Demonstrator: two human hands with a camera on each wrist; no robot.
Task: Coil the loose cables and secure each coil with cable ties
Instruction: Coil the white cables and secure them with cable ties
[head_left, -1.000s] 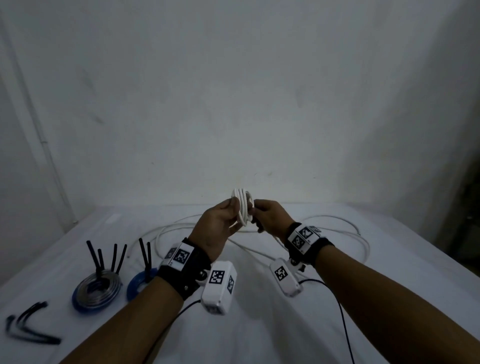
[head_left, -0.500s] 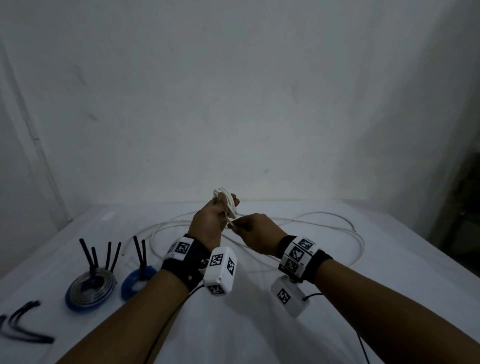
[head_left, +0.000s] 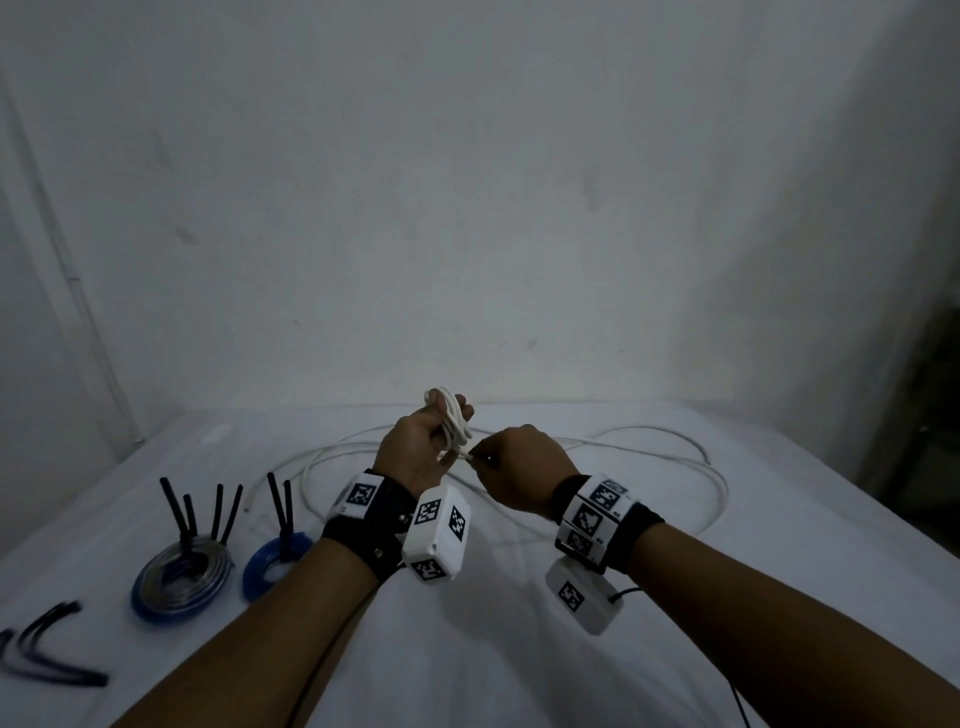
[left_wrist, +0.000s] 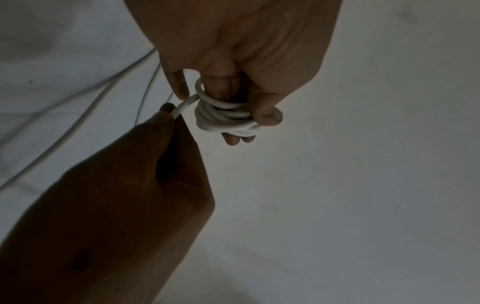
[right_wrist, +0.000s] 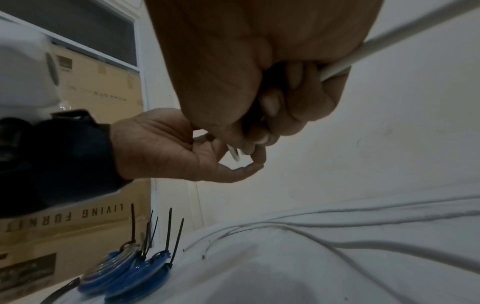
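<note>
The left hand (head_left: 415, 451) holds a white cable (left_wrist: 223, 117) wound around its fingers (several turns, thumb pressing them). Just beside it, the right hand (head_left: 519, 475) pinches the strand leading off that coil.

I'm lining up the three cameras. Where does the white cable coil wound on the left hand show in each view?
Head: white cable coil at centre, on the left hand.
Left wrist: upper centre, wrapped round the fingers.
Right wrist: not clearly visible, hidden behind the right hand.
Shared landmark: the strand pinched by the right hand.
</note>
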